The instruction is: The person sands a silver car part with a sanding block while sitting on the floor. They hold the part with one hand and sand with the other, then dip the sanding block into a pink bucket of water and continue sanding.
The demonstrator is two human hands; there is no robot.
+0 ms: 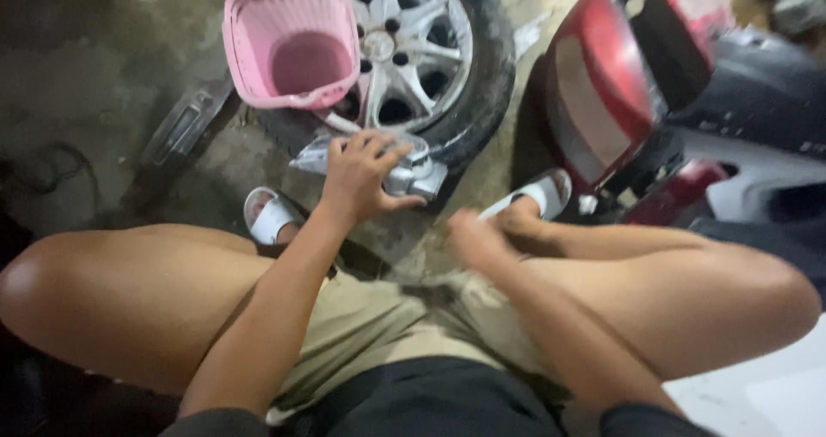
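My left hand (360, 179) reaches forward between my knees and rests on a silver-grey metal part (413, 172) that lies on the concrete floor against a car wheel (430, 54). Its fingers are spread over the part's top. My right hand (475, 235) is blurred and hangs low near my right shin, with the fingers curled; nothing shows in it. I sit low with both bare knees apart and white sandals (268, 215) on my feet.
A pink plastic basket (288, 46) leans on the wheel's alloy rim. A red and black vehicle body panel (619, 93) stands at the right. A dark flat part (185, 127) lies on the floor at the left. The floor is wet, stained concrete.
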